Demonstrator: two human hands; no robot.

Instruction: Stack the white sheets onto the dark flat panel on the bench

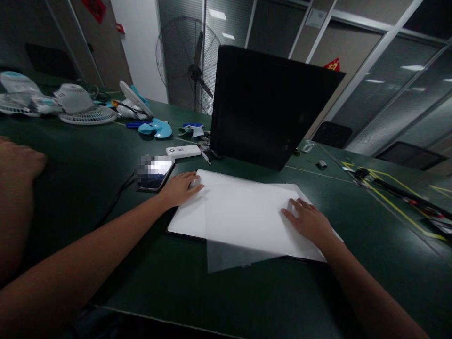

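Note:
A flat white panel (189, 219) with a thin dark edge lies on the dark green table. Over it, slightly askew, rests a thin translucent sheet (228, 258) whose corner sticks out past the panel's near edge. My left hand (179, 189) lies on the panel's upper left corner with its fingers stretched out. On the right side, my right hand (310, 221) rests on the white surface, fingers spread. Whether those fingers touch the sheet or the panel alone I cannot tell. Neither hand grips anything. Just left of my left hand is a phone (157, 173), its screen lit.
A large black screen (271, 108) stands tilted behind the panel. A white stick-shaped device (183, 151), a blue fan blade (156, 128) and white fan parts (88, 114) lie at left. Another person's arm (16, 174) rests at far left. Yellow tape (399, 207) marks the right side.

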